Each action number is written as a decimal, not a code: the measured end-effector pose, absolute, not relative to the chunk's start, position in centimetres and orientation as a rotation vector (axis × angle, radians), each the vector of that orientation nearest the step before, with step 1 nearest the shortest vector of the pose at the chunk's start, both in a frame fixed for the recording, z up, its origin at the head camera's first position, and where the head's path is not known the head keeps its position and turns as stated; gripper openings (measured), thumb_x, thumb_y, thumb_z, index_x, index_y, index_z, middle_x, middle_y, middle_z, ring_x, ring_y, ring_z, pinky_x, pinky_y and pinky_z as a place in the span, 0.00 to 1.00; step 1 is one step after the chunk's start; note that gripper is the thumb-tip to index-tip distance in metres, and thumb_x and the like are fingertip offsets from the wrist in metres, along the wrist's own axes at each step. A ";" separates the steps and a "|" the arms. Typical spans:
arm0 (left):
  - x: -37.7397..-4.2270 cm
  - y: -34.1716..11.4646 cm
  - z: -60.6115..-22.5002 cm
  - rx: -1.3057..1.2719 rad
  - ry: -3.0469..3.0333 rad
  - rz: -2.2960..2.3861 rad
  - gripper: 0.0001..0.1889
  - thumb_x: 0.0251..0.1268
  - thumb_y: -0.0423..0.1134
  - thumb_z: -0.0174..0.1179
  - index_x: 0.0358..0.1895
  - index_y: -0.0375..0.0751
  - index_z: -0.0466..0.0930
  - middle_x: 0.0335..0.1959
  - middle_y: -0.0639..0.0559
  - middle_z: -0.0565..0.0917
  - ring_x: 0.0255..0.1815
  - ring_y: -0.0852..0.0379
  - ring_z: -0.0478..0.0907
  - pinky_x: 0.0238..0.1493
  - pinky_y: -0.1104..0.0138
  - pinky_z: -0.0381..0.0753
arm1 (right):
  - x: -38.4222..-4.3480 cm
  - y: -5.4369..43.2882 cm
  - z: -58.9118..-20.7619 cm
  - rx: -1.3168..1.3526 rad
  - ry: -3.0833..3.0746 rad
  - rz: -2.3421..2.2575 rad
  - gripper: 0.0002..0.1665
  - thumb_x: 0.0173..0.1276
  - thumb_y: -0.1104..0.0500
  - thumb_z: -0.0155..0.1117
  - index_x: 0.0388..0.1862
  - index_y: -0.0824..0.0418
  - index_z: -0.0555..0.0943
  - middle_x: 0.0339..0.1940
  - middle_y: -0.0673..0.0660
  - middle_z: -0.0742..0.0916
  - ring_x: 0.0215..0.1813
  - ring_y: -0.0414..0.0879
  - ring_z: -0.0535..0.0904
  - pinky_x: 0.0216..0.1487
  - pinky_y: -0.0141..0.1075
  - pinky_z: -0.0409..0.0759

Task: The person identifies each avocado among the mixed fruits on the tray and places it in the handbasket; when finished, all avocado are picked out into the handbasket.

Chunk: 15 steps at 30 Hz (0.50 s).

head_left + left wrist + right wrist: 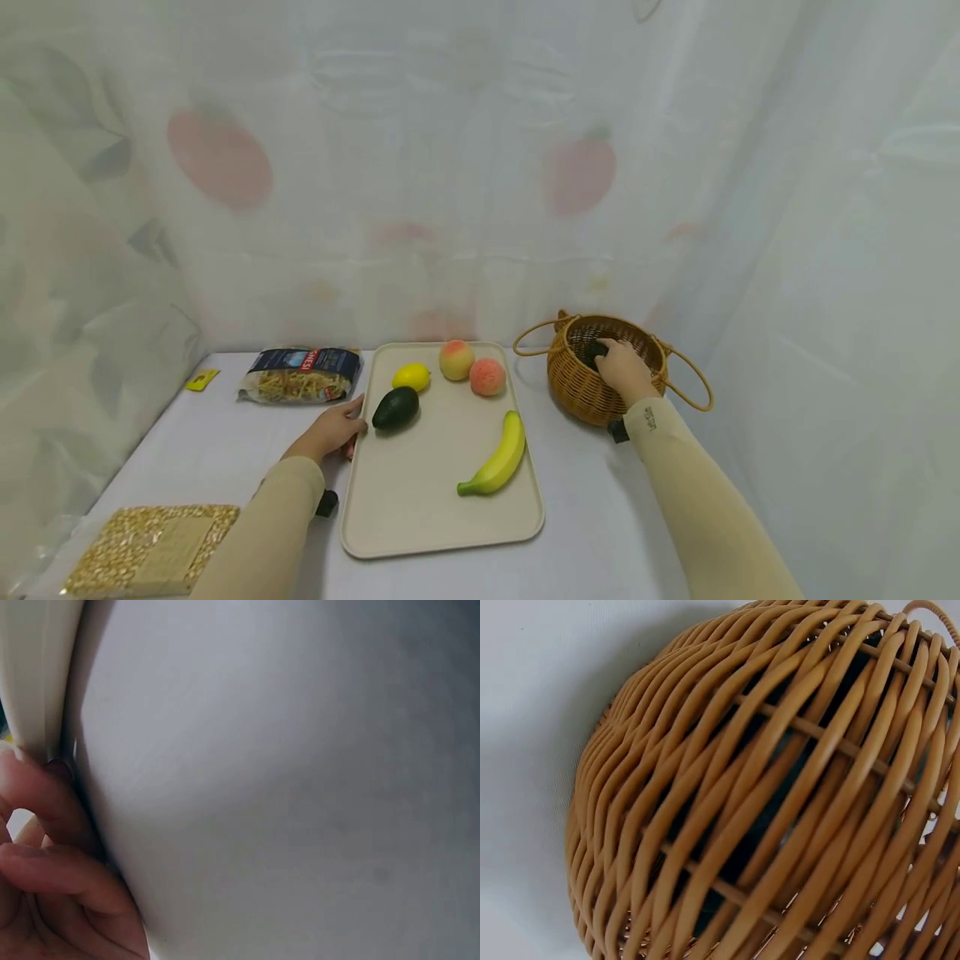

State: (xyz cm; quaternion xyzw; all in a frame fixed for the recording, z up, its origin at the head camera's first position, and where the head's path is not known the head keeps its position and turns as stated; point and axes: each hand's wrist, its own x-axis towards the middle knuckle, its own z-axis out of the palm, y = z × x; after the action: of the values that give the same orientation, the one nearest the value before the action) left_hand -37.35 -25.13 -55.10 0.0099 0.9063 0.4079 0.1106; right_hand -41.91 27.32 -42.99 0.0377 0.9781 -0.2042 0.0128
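My right hand (624, 367) reaches inside the brown wicker basket (581, 392) and grips a dark green avocado (596, 353), partly hidden by the fingers. In the right wrist view the basket's weave (780, 765) fills most of the picture, with dark shapes behind its gaps. At the left edge of the beige tray (427, 517), my left hand (330, 432) holds the rim; its curled fingers (45, 795) show against the rim in the left wrist view. On the tray lie an avocado (396, 408), a lemon (412, 377), two peaches (457, 360) and a banana (497, 463).
A pasta bag (302, 375) lies at the back left, beside a small yellow packet (201, 380). At the front left is a bag of corn kernels (150, 546). Two loop handles (693, 379) stick out from the basket's sides. Pale curtains (480, 167) surround the table.
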 end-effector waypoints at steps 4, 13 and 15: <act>-37.4 -25.2 -55.3 0.030 2.650 1.206 0.43 0.69 0.41 0.57 0.84 0.35 0.50 0.11 0.50 0.78 0.10 0.60 0.71 0.20 0.66 0.70 | -42.1 27.1 -43.4 0.140 3.114 -0.739 0.37 0.83 0.55 0.53 0.86 0.60 0.57 0.79 0.78 0.61 0.60 0.72 0.77 0.38 0.55 0.77; -37.5 -25.4 -55.0 0.027 2.657 1.205 0.43 0.68 0.42 0.57 0.83 0.34 0.50 0.11 0.52 0.77 0.10 0.61 0.70 0.21 0.67 0.71 | -42.4 22.7 -44.1 -0.135 3.422 -1.082 0.38 0.76 0.64 0.60 0.82 0.62 0.60 0.69 0.73 0.67 0.60 0.66 0.70 0.53 0.59 0.74; -37.4 -25.2 -55.0 0.029 2.656 1.209 0.42 0.70 0.41 0.57 0.84 0.35 0.51 0.11 0.52 0.77 0.10 0.61 0.70 0.21 0.67 0.71 | -42.2 21.0 -44.0 -0.261 3.399 -1.154 0.39 0.75 0.66 0.61 0.82 0.61 0.61 0.69 0.71 0.68 0.60 0.65 0.70 0.52 0.56 0.74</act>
State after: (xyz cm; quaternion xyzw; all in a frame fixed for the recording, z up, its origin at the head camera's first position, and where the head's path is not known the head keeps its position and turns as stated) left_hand -37.41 -25.23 -55.00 0.0097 0.9045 0.4116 0.1113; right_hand -42.21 20.96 -44.05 -0.0707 0.9198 -0.3123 -0.2268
